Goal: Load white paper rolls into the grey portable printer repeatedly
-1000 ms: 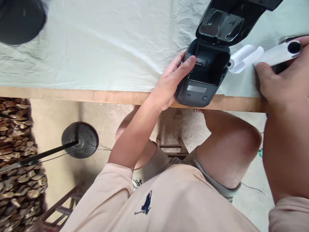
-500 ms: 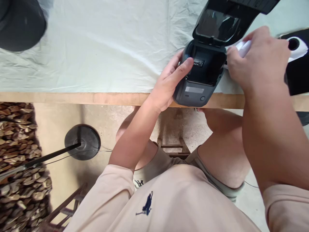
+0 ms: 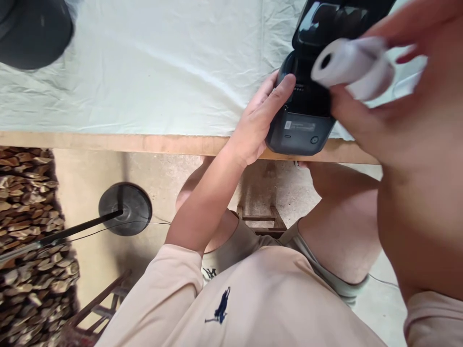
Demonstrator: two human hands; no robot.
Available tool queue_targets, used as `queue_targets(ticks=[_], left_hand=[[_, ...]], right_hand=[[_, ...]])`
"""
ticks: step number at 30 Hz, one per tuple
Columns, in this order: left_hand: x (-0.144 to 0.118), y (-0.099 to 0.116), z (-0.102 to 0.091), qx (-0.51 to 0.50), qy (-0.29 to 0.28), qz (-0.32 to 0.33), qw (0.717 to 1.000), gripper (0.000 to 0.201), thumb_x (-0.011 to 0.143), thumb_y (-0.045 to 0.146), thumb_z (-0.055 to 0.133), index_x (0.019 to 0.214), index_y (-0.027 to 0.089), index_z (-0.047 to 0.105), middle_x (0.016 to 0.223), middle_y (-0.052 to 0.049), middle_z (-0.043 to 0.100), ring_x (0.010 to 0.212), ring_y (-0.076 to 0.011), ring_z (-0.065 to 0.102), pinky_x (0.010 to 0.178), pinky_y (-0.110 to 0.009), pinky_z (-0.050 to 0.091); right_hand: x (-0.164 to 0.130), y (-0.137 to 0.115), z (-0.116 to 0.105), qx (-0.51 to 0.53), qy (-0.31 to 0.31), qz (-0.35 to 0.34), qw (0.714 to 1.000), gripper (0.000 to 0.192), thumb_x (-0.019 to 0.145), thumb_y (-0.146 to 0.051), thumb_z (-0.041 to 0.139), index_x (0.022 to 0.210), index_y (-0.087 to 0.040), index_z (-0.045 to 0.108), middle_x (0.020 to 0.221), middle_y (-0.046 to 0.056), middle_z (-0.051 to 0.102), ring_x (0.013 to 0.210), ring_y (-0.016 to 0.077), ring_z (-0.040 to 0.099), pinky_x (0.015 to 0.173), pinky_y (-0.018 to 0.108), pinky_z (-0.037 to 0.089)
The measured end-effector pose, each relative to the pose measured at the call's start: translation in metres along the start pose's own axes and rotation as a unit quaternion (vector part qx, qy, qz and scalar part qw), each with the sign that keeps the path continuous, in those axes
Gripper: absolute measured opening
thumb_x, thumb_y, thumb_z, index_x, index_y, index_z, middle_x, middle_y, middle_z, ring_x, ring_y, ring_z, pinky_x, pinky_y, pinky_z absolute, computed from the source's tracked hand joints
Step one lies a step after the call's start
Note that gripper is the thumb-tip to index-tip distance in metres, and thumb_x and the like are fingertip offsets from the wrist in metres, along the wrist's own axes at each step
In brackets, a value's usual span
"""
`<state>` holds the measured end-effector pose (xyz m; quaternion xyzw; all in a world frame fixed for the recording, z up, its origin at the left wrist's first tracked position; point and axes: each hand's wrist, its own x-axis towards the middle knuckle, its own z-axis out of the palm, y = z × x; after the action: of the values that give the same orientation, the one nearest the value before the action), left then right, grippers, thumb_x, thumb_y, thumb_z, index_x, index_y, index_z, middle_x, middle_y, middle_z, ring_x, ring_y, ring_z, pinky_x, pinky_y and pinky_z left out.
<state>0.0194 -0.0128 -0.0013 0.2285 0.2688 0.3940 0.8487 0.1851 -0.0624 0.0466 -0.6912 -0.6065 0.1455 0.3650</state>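
A dark label printer (image 3: pixel 300 137) stands at the table's front edge, its lid (image 3: pixel 336 24) swung up and back. My left hand (image 3: pixel 260 118) grips the printer's left side, thumb over the rim of the open bay. In my right hand (image 3: pixel 390 91) is a white paper roll (image 3: pixel 334 62), held between thumb and fingers above the right part of the bay. The roll's hollow core faces left, and a loose curl of paper hangs at its right end. Part of the bay is hidden behind the roll and my right thumb.
A pale cloth (image 3: pixel 162 72) covers the table, whose wooden edge (image 3: pixel 144 143) runs across in front of me. A dark rounded object (image 3: pixel 34 31) sits at the far left. Below are a round stand base (image 3: pixel 125 209), stacked firewood (image 3: pixel 32 207) and a wooden stool (image 3: pixel 260 219).
My right hand has risen from the table beside the printer and now holds the paper roll up over the bay. My left hand stays on the printer.
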Motion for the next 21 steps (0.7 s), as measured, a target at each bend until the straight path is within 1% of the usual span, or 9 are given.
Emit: queue_targets(ticks=[2,4,6,8,10,12,16,19,21], left_hand=[[0.000,0.000,0.002,-0.005,0.005,0.005,1.000,0.025,0.095,0.018,0.052,0.111,0.017,0.070,0.088,0.003,0.068,0.115,-0.0155,0.067,0.078,-0.013,0.051],[0.000,0.000,0.001,0.014,-0.005,0.018,1.000,0.027,0.095,0.017,0.050,0.114,0.017,0.069,0.091,0.003,0.068,0.118,-0.0135,0.065,0.078,-0.012,0.051],[0.001,-0.001,-0.001,0.043,-0.023,0.028,0.998,0.027,0.096,0.021,0.051,0.116,0.019,0.067,0.096,0.003,0.068,0.121,-0.0130,0.064,0.081,-0.012,0.052],[0.002,-0.002,-0.003,0.052,-0.026,0.027,0.998,0.024,0.096,0.026,0.052,0.114,0.021,0.067,0.098,0.002,0.069,0.123,-0.0160,0.064,0.084,-0.015,0.055],[0.003,-0.002,-0.005,0.057,-0.022,0.020,0.998,0.023,0.095,0.031,0.054,0.112,0.023,0.068,0.099,0.001,0.070,0.123,-0.0190,0.065,0.085,-0.019,0.057],[0.002,-0.001,-0.004,0.075,-0.026,0.020,0.997,0.026,0.097,0.031,0.051,0.114,0.021,0.067,0.102,0.002,0.070,0.125,-0.0189,0.063,0.089,-0.021,0.056],[0.001,0.001,-0.003,0.115,-0.043,0.034,0.992,0.036,0.100,0.025,0.036,0.121,0.014,0.064,0.106,0.002,0.067,0.129,-0.0184,0.059,0.093,-0.023,0.052],[0.003,0.001,-0.005,0.092,-0.033,0.029,0.995,0.030,0.098,0.026,0.046,0.117,0.016,0.067,0.106,0.001,0.069,0.131,-0.0237,0.058,0.093,-0.024,0.055],[0.004,0.000,-0.007,0.064,-0.056,0.027,0.996,0.026,0.095,0.027,0.053,0.114,0.019,0.069,0.105,0.000,0.071,0.131,-0.0241,0.059,0.094,-0.023,0.056]], right_hand=[[0.005,-0.006,0.006,-0.162,-0.054,-0.074,0.983,0.039,0.076,-0.041,0.065,0.113,-0.029,0.064,0.107,0.001,0.065,0.106,0.0253,0.062,0.099,0.047,0.046],[0.009,-0.005,0.011,-0.221,-0.070,-0.105,0.967,0.034,0.077,-0.038,0.062,0.109,-0.027,0.064,0.099,0.002,0.067,0.100,0.0263,0.065,0.089,0.047,0.048],[0.010,0.000,0.013,-0.165,-0.053,-0.137,0.975,0.029,0.079,-0.037,0.064,0.106,-0.027,0.065,0.099,0.001,0.068,0.099,0.0235,0.066,0.085,0.042,0.048],[0.007,0.008,0.015,-0.054,-0.008,-0.172,0.984,0.032,0.077,-0.039,0.071,0.106,-0.027,0.066,0.106,0.000,0.069,0.101,0.0202,0.066,0.083,0.037,0.048],[0.004,0.013,0.017,0.046,0.043,-0.182,0.981,0.039,0.073,-0.041,0.077,0.107,-0.025,0.067,0.112,0.001,0.067,0.102,0.0188,0.064,0.083,0.034,0.048],[0.001,0.015,0.019,0.084,0.077,-0.188,0.976,0.039,0.073,-0.043,0.078,0.105,-0.023,0.068,0.112,0.004,0.066,0.103,0.0185,0.063,0.086,0.035,0.048],[0.001,0.013,0.021,0.002,0.052,-0.229,0.972,0.027,0.077,-0.040,0.074,0.093,-0.021,0.064,0.105,0.003,0.068,0.099,0.0170,0.063,0.088,0.037,0.048],[0.003,0.014,0.018,-0.069,0.023,-0.233,0.970,0.023,0.078,-0.038,0.072,0.083,-0.021,0.057,0.100,0.002,0.070,0.092,0.0153,0.064,0.085,0.037,0.049],[0.005,0.015,0.015,-0.086,0.014,-0.228,0.970,0.025,0.079,-0.040,0.071,0.082,-0.022,0.055,0.097,0.001,0.070,0.091,0.0149,0.064,0.086,0.038,0.049]])
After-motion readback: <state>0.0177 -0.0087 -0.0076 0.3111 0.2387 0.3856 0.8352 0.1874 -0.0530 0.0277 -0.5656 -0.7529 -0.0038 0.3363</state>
